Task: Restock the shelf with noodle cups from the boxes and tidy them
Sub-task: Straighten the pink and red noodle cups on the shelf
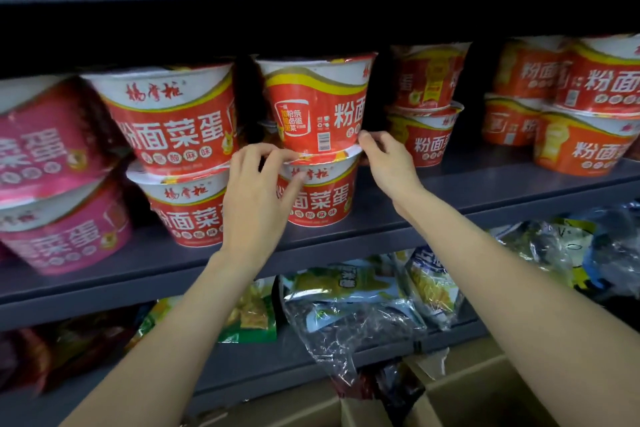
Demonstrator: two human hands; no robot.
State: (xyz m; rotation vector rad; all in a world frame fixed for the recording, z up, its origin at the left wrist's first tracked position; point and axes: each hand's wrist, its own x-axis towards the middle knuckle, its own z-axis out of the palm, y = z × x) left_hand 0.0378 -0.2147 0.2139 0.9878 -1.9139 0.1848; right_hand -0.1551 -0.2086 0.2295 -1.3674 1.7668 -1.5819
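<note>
Two red noodle cups sit stacked at the middle of the frame, and we steady them: our left hand pinches the rim of the lower cup, our right hand curls its fingertips on the base of the upper cup. Stacks already fill most of the shelf, so we judge restocking well along, with straightening left. Cardboard boxes at lower right are cut off; we cannot see what they contain.

The pink cups at the left are blurred and cut by the frame edge. The left hand hides part of the lower red cup. The cardboard boxes are cut off at the bottom edge.
</note>
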